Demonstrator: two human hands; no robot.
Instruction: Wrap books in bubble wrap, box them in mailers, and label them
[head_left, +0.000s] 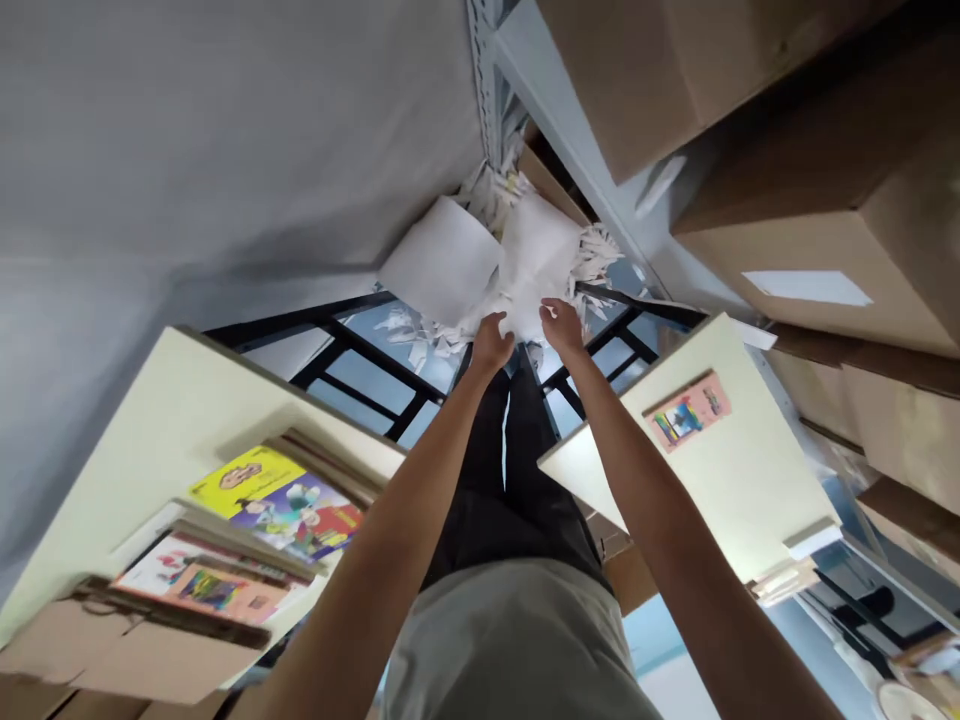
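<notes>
Both of my arms stretch forward and down toward a heap of white paper scraps [596,255] in the corner. My left hand [493,343] is at the near edge of the heap, its fingers slightly bent and apart, with nothing visible in it. To its right, my right hand [561,325] hovers close by, thumb and fingers parted and seemingly unfilled. Ahead of the left hand lies a large white sheet [442,260]. Another pale sheet [541,245] rests on the scraps beyond the right hand. Whether the fingertips touch the paper, I cannot tell.
A cream table [172,400] on the left bears colourful booklets [281,500]. On the right, a second cream table [739,480] holds a small pink booklet [686,410]. Black metal frames [367,365] flank my legs. Cardboard boxes [795,240] fill the shelf at right; a wall [225,130] stands left.
</notes>
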